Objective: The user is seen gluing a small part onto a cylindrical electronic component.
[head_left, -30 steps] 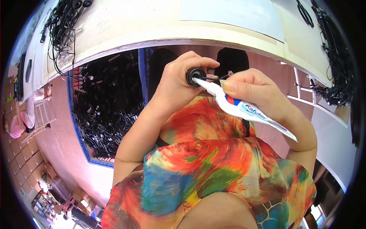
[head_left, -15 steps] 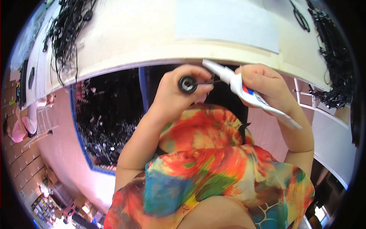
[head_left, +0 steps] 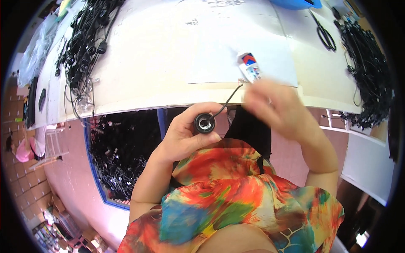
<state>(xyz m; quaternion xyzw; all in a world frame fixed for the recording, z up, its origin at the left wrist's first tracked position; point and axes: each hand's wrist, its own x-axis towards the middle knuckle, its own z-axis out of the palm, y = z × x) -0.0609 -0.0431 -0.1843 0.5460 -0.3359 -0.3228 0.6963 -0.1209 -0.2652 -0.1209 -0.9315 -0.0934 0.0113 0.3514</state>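
Observation:
My left hand [head_left: 181,133] is closed around a black lamp socket [head_left: 204,123], its round opening turned up toward me, with metal showing inside. From the socket a short black cord [head_left: 228,102] runs up and right to a small copper-coloured end [head_left: 241,81] at the table's edge. A white tube [head_left: 249,65] with red and blue markings lies on a white sheet [head_left: 278,63]. Just below the tube is my right hand [head_left: 274,107], smeared by motion, so whether its fingers touch the tube is unclear.
Black corded sockets [head_left: 86,46] are heaped at the table's left, and a bundle of black cords [head_left: 367,76] lies at the right beside black scissors [head_left: 325,36]. A blue container [head_left: 297,3] stands at the back. Below left, a blue-edged bin [head_left: 99,185] holds many dark parts.
The tube has gone from my right hand's grip over the cord to the sheet on the table. My left hand still holds the socket, now lower in view, with the cord showing.

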